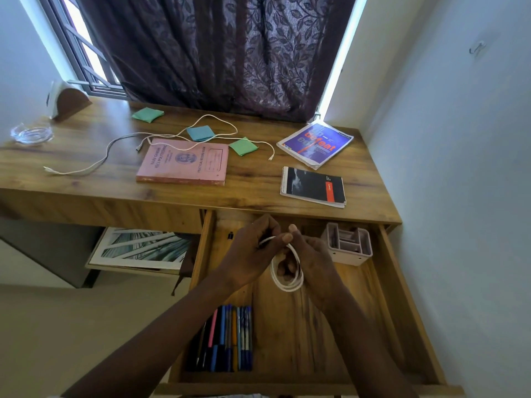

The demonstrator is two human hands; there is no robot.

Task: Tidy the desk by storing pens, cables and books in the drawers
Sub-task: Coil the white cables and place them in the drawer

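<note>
Over the open wooden drawer (402,297), my left hand (253,254) and my right hand (313,262) both hold a coiled white cable (287,278); the loop hangs around my right fingers. Several pens (227,337) lie in a row at the drawer's front left. On the desk (258,196) lie two loose white cables (94,162), one crossing a pink record book (184,165). A blue-covered book (314,145) and a black spiral notebook (313,186) rest at the right.
A pale pen holder (347,244) stands in the drawer's far right corner. Green and blue folded papers (148,114) lie on the desk, a glass dish (31,134) at far left. A lower shelf holds a printed picture (143,248). Curtain behind, wall close on the right.
</note>
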